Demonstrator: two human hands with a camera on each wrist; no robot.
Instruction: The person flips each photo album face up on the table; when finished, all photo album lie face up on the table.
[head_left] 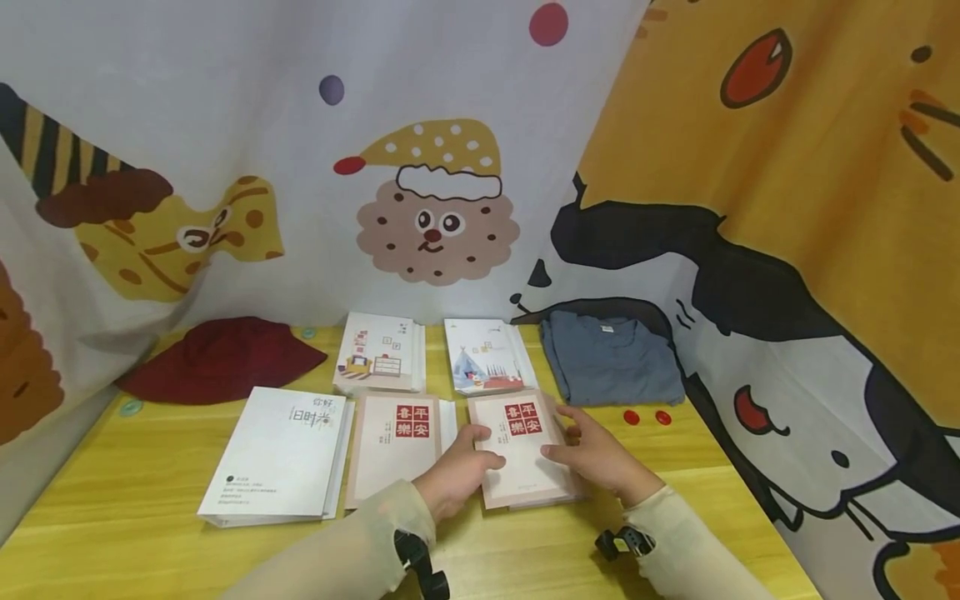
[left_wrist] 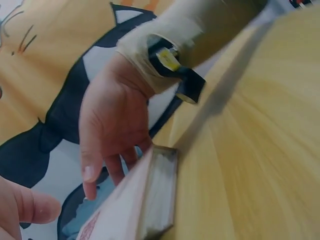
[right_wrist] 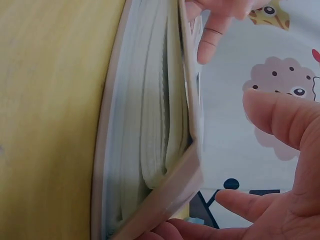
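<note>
**Beige booklet under both hands**

Beige red-stamped paper booklet (head_left: 525, 450) is lying on the yellow wooden table (head_left: 127, 508), with the left hand (head_left: 457, 475) and right hand (head_left: 592, 454) resting relaxed fingers on its cover. Without a firm pinch, it is probably risking sliding into the matching beige neighbour booklet (head_left: 393, 450).

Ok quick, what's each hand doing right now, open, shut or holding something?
Left hand: open, fingers resting flat on the pink book.
Right hand: open, fingers laid on the same book's right edge.
</note>
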